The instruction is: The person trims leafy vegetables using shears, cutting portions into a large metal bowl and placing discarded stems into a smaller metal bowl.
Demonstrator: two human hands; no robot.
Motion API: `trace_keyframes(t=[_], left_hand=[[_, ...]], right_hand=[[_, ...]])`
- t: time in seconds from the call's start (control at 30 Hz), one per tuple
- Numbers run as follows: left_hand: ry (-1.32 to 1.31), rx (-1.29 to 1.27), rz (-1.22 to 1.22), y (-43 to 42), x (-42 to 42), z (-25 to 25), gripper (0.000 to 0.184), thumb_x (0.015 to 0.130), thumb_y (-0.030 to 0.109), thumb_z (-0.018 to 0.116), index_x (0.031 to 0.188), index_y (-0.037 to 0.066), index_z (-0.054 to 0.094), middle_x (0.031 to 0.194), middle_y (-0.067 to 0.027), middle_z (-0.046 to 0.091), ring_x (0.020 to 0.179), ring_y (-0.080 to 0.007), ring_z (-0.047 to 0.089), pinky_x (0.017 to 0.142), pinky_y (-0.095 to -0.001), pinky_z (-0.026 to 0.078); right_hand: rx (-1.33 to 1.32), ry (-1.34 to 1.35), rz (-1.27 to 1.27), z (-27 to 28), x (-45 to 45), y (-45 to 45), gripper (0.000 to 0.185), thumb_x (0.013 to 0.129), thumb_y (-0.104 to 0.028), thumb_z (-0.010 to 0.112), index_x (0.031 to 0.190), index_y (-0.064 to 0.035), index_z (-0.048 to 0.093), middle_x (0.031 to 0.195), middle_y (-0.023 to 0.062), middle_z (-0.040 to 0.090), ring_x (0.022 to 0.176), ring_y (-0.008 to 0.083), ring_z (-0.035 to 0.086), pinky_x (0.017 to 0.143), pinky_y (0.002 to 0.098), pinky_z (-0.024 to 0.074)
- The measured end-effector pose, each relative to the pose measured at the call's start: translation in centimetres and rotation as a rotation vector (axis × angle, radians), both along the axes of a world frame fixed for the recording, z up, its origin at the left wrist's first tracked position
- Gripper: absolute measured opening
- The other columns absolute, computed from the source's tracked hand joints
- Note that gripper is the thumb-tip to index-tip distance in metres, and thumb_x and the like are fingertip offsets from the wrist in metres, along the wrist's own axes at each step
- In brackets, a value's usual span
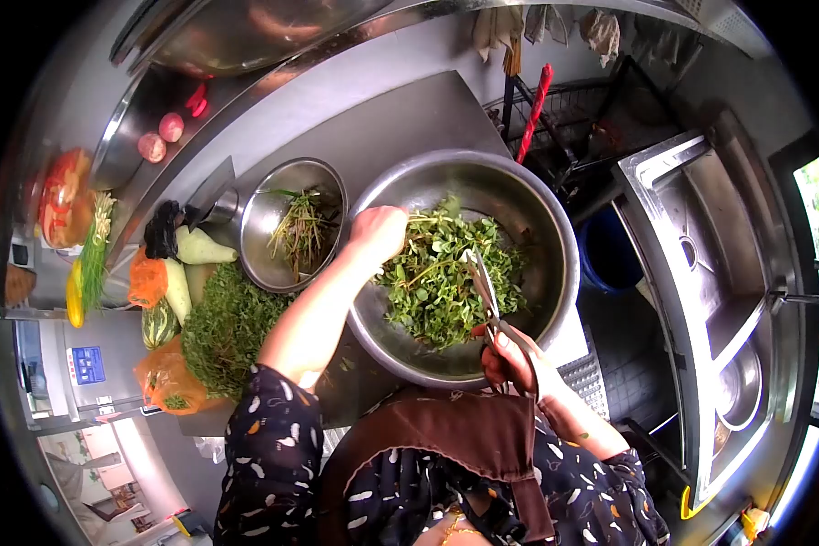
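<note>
A large steel bowl (555, 300) holds a heap of leafy green sprigs (446, 273). My left hand (382, 233) is closed over the bowl's left side, on the stem end of some sprigs; its fingertips are hidden. Near the bowl's front right rim, my right hand (517, 359) grips a pair of scissors (488, 296), whose blades point up and away over the greens. The blades look slightly apart. Left of my left hand stands a smaller steel bowl (257, 218) with cut stems (302, 232) in it.
Beside the small bowl lies a big pile of uncut greens (227, 323). Farther left are a pale green gourd (205, 247), a striped squash (159, 323), an orange bag (166, 375) and a cleaver (211, 193). A steel sink (705, 227) and a blue bin (610, 250) stand right.
</note>
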State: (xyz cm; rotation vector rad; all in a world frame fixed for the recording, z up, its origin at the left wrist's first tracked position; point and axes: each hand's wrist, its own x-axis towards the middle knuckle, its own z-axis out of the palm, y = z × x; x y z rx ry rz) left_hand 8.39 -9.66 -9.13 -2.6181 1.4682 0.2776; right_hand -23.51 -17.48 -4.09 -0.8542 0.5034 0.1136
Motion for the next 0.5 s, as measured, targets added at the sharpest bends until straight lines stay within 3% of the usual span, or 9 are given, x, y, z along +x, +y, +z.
trace_keyframes(t=[0.03, 0.1, 0.13, 0.17, 0.23, 0.3, 0.4, 0.5], left_hand=[[-0.001, 0.005, -0.001, 0.2, -0.4, 2.0, 0.015, 0.086, 0.009, 0.056, 0.081, 0.001, 0.068, 0.072, -0.0137, 0.068, 0.071, -0.0255, 0.068, 0.064, -0.0367, 0.054], [0.588, 0.017, 0.235, 0.5, -0.8, 5.8, 0.019, 0.092, 0.018, 0.056, 0.087, 0.001, 0.064, 0.076, -0.0116, 0.066, 0.066, -0.0168, 0.064, 0.058, -0.0315, 0.05], [0.798, -0.099, 0.288, 1.7, -0.2, 4.6, 0.022, 0.094, 0.02, 0.056, 0.088, 0.001, 0.063, 0.073, -0.0065, 0.064, 0.057, -0.0095, 0.056, 0.05, -0.0253, 0.043], [0.796, -0.099, 0.292, 2.2, -0.3, 4.7, 0.022, 0.094, 0.02, 0.056, 0.088, 0.001, 0.063, 0.073, -0.0065, 0.064, 0.057, -0.0095, 0.056, 0.05, -0.0253, 0.043], [1.132, -0.208, 0.394, 3.1, -1.5, 6.6, 0.022, 0.097, 0.02, 0.053, 0.092, 0.001, 0.064, 0.072, -0.0034, 0.063, 0.051, -0.0059, 0.047, 0.046, -0.0209, 0.036], [1.253, -0.212, 0.455, 3.5, -2.8, 8.3, 0.023, 0.097, 0.02, 0.053, 0.098, 0.0, 0.064, 0.068, -0.0013, 0.061, 0.048, -0.0024, 0.04, 0.043, -0.018, 0.029], [1.35, -0.265, 0.425, 4.2, -4.0, 8.3, 0.024, 0.097, 0.022, 0.053, 0.098, 0.0, 0.063, 0.067, -0.0004, 0.06, 0.046, -0.0028, 0.041, 0.043, -0.0178, 0.03], [1.321, -0.269, 0.341, 4.7, -6.0, 7.6, 0.024, 0.097, 0.02, 0.054, 0.092, 0.0, 0.066, 0.069, -0.0016, 0.064, 0.058, -0.0077, 0.055, 0.054, -0.0239, 0.042]], right_hand=[[0.024, -0.01, 0.008, -0.1, 0.1, -0.1, 0.054, 0.094, -0.043, 0.057, 0.123, 0.0013, 0.048, 0.072, -0.001, 0.046, 0.062, 0.0083, 0.045, 0.056, 0.023, 0.0393], [0.013, -0.035, 0.026, -0.5, 0.5, 0.1, 0.056, 0.093, -0.045, 0.056, 0.124, 0.001, 0.047, 0.072, -0.0005, 0.047, 0.061, 0.0086, 0.046, 0.056, 0.0229, 0.0396], [-0.022, -0.047, 0.068, -0.5, 0.8, 0.1, 0.06, 0.092, -0.048, 0.057, 0.125, 0.0009, 0.046, 0.073, 0.0004, 0.046, 0.063, 0.0097, 0.046, 0.058, 0.0242, 0.0401], [-0.058, -0.059, 0.111, -0.4, 1.1, 0.1, 0.065, 0.09, -0.051, 0.058, 0.126, 0.0008, 0.045, 0.075, 0.0013, 0.046, 0.065, 0.0109, 0.046, 0.059, 0.0255, 0.0405], [-0.071, -0.074, 0.151, 0.1, 1.7, 0.0, 0.066, 0.091, -0.052, 0.056, 0.128, 0.0012, 0.043, 0.075, 0.0013, 0.046, 0.066, 0.0108, 0.048, 0.06, 0.0249, 0.0408], [-0.111, -0.049, 0.216, 0.0, 2.0, 0.1, 0.065, 0.092, -0.051, 0.056, 0.129, 0.0006, 0.042, 0.077, 0.0009, 0.047, 0.066, 0.0103, 0.048, 0.06, 0.0244, 0.0407], [-0.112, -0.055, 0.238, -0.2, 2.2, 0.4, 0.063, 0.092, -0.048, 0.056, 0.13, -0.0002, 0.042, 0.078, 0.0001, 0.048, 0.066, 0.0095, 0.048, 0.061, 0.024, 0.0407], [-0.187, -0.055, 0.235, -0.4, 2.1, 0.8, 0.059, 0.093, -0.046, 0.056, 0.128, -0.0002, 0.045, 0.077, -0.0005, 0.048, 0.065, 0.0091, 0.048, 0.06, 0.0239, 0.0404]])
